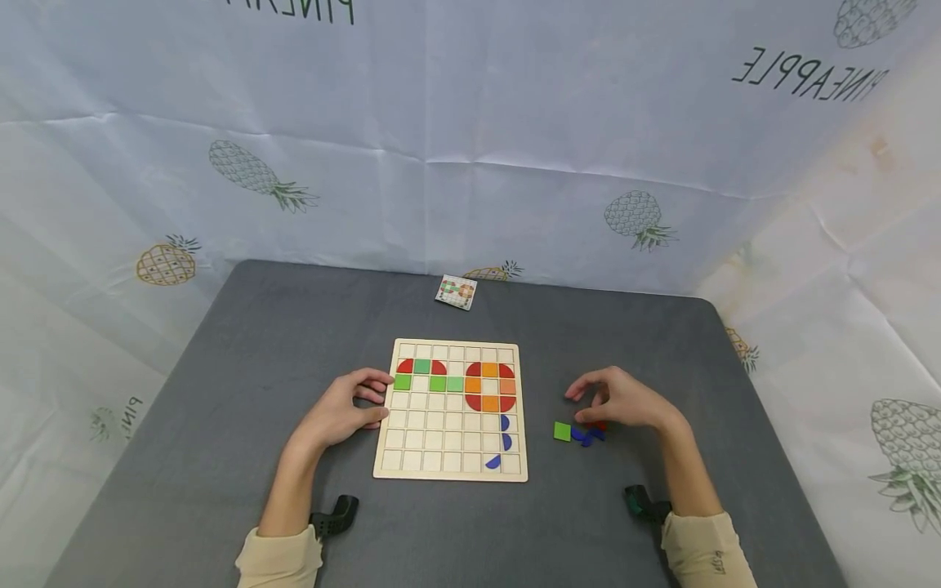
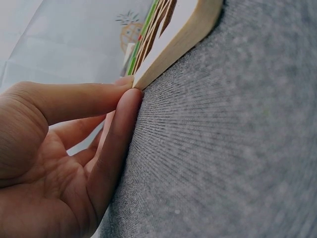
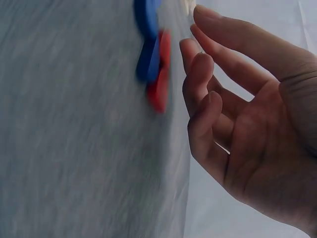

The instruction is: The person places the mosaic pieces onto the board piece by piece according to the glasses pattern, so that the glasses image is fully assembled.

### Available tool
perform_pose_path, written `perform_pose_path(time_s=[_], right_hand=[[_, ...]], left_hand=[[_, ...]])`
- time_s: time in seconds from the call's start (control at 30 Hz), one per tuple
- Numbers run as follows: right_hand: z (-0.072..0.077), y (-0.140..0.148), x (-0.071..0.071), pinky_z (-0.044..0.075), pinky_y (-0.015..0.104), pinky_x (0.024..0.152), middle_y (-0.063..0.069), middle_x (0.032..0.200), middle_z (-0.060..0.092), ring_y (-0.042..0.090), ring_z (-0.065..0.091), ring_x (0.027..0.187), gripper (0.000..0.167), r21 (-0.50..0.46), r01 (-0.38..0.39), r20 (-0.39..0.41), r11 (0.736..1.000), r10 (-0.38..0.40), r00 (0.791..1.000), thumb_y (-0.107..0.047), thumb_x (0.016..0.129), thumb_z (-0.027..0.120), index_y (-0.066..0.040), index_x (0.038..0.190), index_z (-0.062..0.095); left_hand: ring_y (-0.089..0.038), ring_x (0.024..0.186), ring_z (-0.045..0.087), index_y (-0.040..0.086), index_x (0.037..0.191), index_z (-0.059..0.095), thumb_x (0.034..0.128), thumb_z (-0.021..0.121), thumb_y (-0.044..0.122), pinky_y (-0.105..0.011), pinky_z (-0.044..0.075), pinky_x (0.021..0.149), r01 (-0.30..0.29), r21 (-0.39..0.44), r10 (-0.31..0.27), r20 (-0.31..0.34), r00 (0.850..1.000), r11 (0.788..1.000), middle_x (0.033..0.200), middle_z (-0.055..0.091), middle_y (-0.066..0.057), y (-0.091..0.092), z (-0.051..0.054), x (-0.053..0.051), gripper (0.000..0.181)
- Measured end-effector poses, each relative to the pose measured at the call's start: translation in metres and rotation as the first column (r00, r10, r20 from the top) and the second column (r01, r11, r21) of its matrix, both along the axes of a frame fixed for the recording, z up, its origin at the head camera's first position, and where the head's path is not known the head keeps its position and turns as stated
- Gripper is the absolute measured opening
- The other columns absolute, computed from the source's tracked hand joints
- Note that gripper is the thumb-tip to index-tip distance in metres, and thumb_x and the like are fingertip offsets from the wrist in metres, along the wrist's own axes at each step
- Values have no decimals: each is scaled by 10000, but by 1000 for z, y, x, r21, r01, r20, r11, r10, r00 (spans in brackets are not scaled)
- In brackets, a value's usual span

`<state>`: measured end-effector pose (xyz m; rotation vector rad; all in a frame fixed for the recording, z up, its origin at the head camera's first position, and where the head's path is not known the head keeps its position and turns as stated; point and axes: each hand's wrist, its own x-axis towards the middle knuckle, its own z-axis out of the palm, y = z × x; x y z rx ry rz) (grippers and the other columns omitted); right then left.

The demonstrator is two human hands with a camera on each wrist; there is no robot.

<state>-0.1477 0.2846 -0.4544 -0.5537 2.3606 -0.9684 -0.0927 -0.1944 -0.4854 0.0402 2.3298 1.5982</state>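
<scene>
The board (image 1: 412, 440) lies flat on the table (image 1: 294, 310), in the lower middle of the frame. The left hand (image 1: 340, 411) has thumb and fingertips against its left edge; whether they pinch it or only press, I cannot tell. A sideways tug there could turn the board and, if the pieces on it lie loose, slide them off their squares. The three blue pieces (image 1: 506, 442) at its lower right look likeliest to shift, since each covers only part of a square.

The right hand (image 1: 621, 398), right of centre in the frame, hovers at the loose heap with thumb and fingertips apart and nothing seen between them. The heap is crowded, so a low thumb could scatter it or a careless pinch take two pieces at once.

Counted on the board: six red pieces (image 1: 439, 367), four orange pieces (image 1: 490, 371), four green pieces (image 1: 403, 381) and those three blue ones. Beside it: one green square (image 1: 562, 431), about three loose blues (image 1: 586, 442) and at least one loose red (image 1: 601, 425); overlap and the hand hide the exact number. One card (image 1: 456, 292) lies beyond the board, near the table's far edge.
</scene>
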Motion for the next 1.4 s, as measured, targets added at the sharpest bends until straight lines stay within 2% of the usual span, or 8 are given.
perform_pose_path(time_s=[0.27,0.5,0.73,0.97,1.2,1.4], right_hand=[[-5,31,3,532,238,603,224,1200,723,49,606,658,353,-37,-27,59,999,29,998,-100,932,838,4,1257,749],[-3,40,6,509,228,599,210,1173,693,56,563,663,391,-67,-31,99,997,37,994,-50,903,846,-2,1276,738],[-6,43,7,509,228,620,143,1050,677,81,564,694,336,-42,-44,51,998,46,998,-99,908,860,-41,1224,760],[-11,48,4,508,227,607,77,1029,680,70,576,705,296,-5,-39,13,999,39,999,-136,919,866,-83,1190,762],[-13,51,3,498,228,585,79,1000,676,58,568,672,327,-12,-54,-15,998,54,998,-153,906,883,-80,1195,748],[-15,50,4,469,223,542,44,938,675,25,535,630,300,20,-39,-66,999,40,997,-172,907,887,-92,1164,755]], left_hand=[[-298,1096,630,-41,1400,621,924,782,-78,-318,672,744,-1,7,1,2,1000,1000,1282,604,-243,0,0,-1,504],[-301,1099,634,-38,1403,621,926,786,-65,-328,675,745,3,2,-3,-1,1000,1000,1283,607,-244,0,0,-1,505],[-290,1086,634,-36,1400,624,923,790,-63,-336,678,742,3,3,-3,-5,1000,1000,1271,610,-239,0,0,-1,507],[-289,1082,636,-38,1394,626,923,785,-65,-332,678,743,2,-3,-2,-7,1000,1000,1264,611,-238,1,0,-1,498],[-295,1084,638,-39,1391,627,921,785,-67,-335,678,745,-1,-2,1,-3,1000,1000,1265,611,-240,1,0,0,497],[-298,1086,637,-40,1390,627,917,787,-76,-329,677,744,-7,-5,7,-2,1000,1000,1263,611,-240,1,0,-1,501]])
